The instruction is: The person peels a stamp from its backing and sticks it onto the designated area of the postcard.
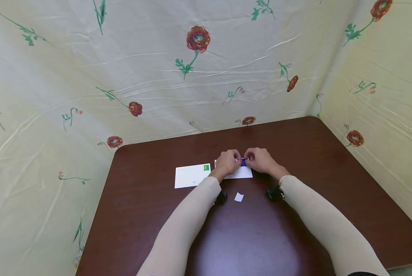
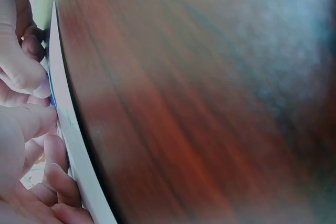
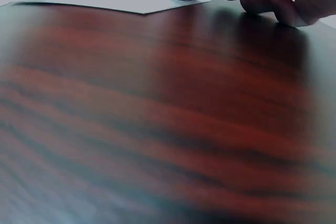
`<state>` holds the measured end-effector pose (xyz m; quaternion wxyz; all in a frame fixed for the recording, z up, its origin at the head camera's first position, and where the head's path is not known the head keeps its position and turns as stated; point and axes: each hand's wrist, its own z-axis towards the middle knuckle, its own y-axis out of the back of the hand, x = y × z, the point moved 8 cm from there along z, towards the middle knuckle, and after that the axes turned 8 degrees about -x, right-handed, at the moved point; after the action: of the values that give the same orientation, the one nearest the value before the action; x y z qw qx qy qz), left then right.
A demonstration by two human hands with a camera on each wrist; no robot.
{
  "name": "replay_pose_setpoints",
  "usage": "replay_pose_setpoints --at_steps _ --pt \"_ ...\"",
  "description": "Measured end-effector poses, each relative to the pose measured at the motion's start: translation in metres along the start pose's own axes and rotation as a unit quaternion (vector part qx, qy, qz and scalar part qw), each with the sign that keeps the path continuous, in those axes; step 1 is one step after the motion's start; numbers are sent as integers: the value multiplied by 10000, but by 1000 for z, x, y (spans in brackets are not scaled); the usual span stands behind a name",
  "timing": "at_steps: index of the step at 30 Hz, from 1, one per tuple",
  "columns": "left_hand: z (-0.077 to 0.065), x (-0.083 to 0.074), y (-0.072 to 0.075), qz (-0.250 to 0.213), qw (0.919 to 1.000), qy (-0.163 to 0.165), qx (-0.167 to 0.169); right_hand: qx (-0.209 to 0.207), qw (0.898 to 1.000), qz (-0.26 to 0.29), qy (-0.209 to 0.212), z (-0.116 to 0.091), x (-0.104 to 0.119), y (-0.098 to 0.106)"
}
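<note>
Both hands meet over the upper right part of a white envelope (image 1: 239,173) lying on the table. My left hand (image 1: 228,162) rests over its middle, thumb and fingers pinching the left side of a small blue stamp (image 1: 243,162). From the other side, my right hand (image 1: 260,160) pinches the stamp's right edge with curled fingertips. In the right wrist view, fingertips press close to the envelope (image 3: 139,6), whose near corner lifts slightly off the wood. Fingers hide much of the stamp in both wrist views.
Left of the hands lies a second white envelope (image 1: 192,176), a green stamp (image 1: 206,167) in its upper right corner. A small white paper scrap (image 1: 238,197) sits nearer me, between the forearms. The brown table (image 1: 150,226) meets flower-patterned sheeting (image 1: 157,96) behind.
</note>
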<state>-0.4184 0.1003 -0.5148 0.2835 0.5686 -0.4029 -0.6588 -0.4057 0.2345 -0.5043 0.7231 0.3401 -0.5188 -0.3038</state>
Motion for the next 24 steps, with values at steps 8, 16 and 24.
replay_pose_setpoints --at_steps 8,16,24 --pt "-2 -3 0 139 9997 -123 184 129 9999 14 11 -1 -8 0" --pt "-3 -3 -1 153 9993 -237 257 360 9991 -108 171 -1 -4 0" --pt "-5 -2 -3 39 9992 -265 307 611 9977 -296 10 -4 -2 -3"
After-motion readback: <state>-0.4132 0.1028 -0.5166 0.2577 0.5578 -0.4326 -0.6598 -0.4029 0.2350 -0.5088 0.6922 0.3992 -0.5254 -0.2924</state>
